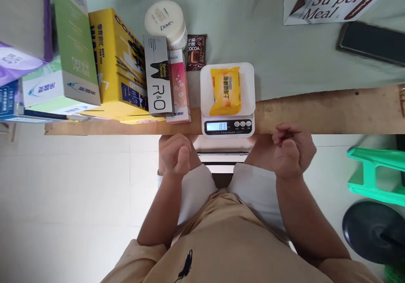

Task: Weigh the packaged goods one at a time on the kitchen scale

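Observation:
My left hand (176, 153) is curled into a loose fist above my knee, just below the table edge, with nothing showing in it. On the other side my right hand (293, 150) is also closed, its fingers bent in and no object visible; its fingertips overlap the wooden edge in view. Between and beyond the hands stands a white kitchen scale (205, 101), its display reading 83. A yellow-wrapped bar of soap (226, 91) lies on the scale's tray. Neither hand touches the scale or the soap.
Left of the scale stand a pink box (180, 86), a grey R&O box (158, 76), a yellow box (122, 63), a green box (76, 42), a Dove jar (166, 19) and a cocoa packet (196, 52). Farther right are a Su-per Meal box (335, 4), a phone (373, 42) and a green stool (368, 169).

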{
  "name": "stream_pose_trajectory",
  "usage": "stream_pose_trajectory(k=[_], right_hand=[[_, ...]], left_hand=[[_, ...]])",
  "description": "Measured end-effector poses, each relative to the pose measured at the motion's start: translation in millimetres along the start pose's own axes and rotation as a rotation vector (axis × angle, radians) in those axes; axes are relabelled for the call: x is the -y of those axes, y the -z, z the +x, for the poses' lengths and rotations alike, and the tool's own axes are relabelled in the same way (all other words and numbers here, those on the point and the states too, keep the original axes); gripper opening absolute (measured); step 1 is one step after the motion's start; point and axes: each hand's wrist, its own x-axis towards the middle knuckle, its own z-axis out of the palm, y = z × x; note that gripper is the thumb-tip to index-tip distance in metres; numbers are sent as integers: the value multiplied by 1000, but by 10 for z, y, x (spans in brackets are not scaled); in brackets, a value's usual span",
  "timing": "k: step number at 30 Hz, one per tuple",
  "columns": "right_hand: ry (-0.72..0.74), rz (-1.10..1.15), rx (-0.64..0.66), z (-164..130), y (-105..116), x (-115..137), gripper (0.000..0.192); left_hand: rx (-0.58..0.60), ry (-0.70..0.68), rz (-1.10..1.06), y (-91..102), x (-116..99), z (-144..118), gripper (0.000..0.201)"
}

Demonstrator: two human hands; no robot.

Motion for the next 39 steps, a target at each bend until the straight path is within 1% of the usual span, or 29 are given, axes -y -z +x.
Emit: stream_pose_trajectory(k=[5, 6, 8, 10, 12, 13, 14, 15, 17, 18, 20, 22, 24, 27, 30, 35, 39], right_hand=[[35, 57, 2, -9, -14, -8, 28], [28, 42, -2, -9, -16, 5, 28], [-31, -44, 3, 10, -26, 61, 28], [-130, -158, 31, 67, -48, 158, 29], [-202, -250, 88, 170, -84, 285, 32], [-214, -279, 115, 235, -109, 354, 33], [-211, -305, 135, 308, -139, 424, 34], [-203, -335, 153, 385, -176, 494, 36], [-184, -401, 189, 544, -281, 627, 40], [-179, -443, 209, 621, -352, 687, 43], [-185, -544, 256, 764, -532, 790, 48], [-184, -647, 304, 880, -748, 866, 49], [-149, -740, 362, 962, -958, 913, 49], [-113, -870, 458, 1018, -1173, 945, 53], [-149, -971, 506, 1031, -1234, 948, 58], [-137, -1021, 463, 1079, -1190, 921, 62], [-159, -1078, 497, 1142, -1146, 874, 65]], left_hand=[[4, 4, -15, 7, -3, -18, 47], [3, 4, -22, -2, -10, -5, 47], [-10, -5, -44, -54, -39, 76, 48], [-39, -39, -83, -157, -101, 253, 50], [-69, -109, -137, -291, -203, 517, 52], [-76, -154, -168, -357, -268, 667, 52], [-62, -199, -189, -412, -339, 816, 51], [-24, -239, -194, -454, -412, 952, 50], [48, -277, -198, -482, -546, 1153, 51], [79, -276, -200, -470, -598, 1206, 53], [113, -243, -219, -401, -658, 1219, 55], [99, -198, -272, -294, -660, 1145, 56], [73, -148, -309, -176, -621, 1047, 56], [28, -104, -321, -16, -547, 947, 57], [-24, -94, -350, 97, -502, 924, 56], [-86, -76, -401, 228, -490, 911, 55], [-96, -32, -416, 344, -535, 883, 58]])
